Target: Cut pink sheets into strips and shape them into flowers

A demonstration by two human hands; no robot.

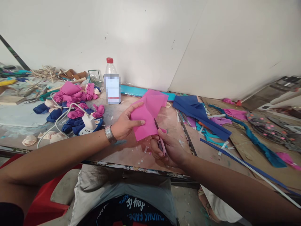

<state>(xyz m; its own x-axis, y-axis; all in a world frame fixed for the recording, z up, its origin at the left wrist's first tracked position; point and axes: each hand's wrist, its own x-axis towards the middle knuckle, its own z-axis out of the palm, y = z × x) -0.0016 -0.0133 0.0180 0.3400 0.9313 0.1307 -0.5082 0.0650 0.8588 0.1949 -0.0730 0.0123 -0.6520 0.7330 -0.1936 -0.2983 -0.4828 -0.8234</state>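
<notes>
The pink cloth (147, 124) is raised over the counter (129, 153) in front of me, between my two hands. My left hand (127, 124) has it from the left side, pinching it with the thumb laid across the face turned to me; how the fingers sit behind, I can't fully tell. My right hand (168, 147) is closed around the handles of the scissors (161, 145), at the near right corner of the pink cloth.

What matters is the line of the scissors: their long axis runs from my right palm toward the far side, leaning a little left, so the blades meet the pink cloth at its right edge, with most of it to their left and a small flap to their right. I can't tell how wide the blades stand. My right hand is nearer that edge; my left thumb lies left of the blade tip, apart from it. The blue cloth (199, 117) lies farther right.
</notes>
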